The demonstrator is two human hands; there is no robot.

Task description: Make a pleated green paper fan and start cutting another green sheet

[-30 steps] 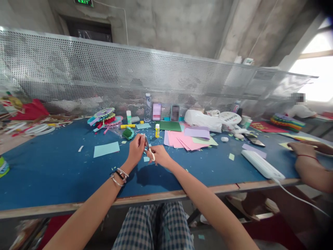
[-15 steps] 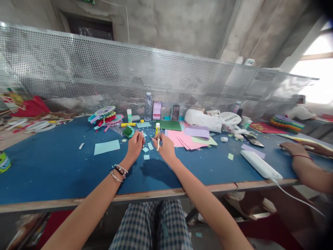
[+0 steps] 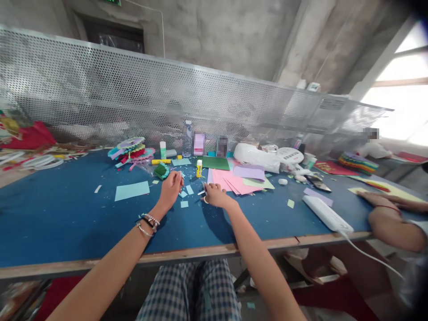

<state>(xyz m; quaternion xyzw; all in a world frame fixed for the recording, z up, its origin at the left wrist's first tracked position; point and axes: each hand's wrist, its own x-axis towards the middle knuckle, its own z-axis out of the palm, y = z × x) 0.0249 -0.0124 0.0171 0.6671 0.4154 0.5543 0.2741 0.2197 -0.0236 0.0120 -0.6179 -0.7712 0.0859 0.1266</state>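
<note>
My left hand (image 3: 171, 187) is closed in a pinch above the blue table; whatever lies between its fingertips is too small to make out. Low over the table, my right hand (image 3: 216, 195) has its fingers bent around a small pair of scissors (image 3: 201, 192), blades pointing left. Light-blue paper pieces (image 3: 184, 204) lie scattered between my hands. Behind them stands a yellow glue stick (image 3: 199, 169). A dark green and teal paper piece (image 3: 162, 171) rests just beyond my left hand, and a light-blue sheet (image 3: 132, 191) is to its left.
Pink sheets (image 3: 234, 182) and a green sheet (image 3: 212, 163) lie behind my right hand. A water bottle (image 3: 187, 139) and two propped phones stand at the back. To the right are a white power strip (image 3: 326, 213), a dark phone (image 3: 318, 183) and another person's arm (image 3: 384, 214).
My right hand has moved right and down to the tabletop with the scissors, away from my left hand. My left hand stays pinched. The view has shifted slightly.
</note>
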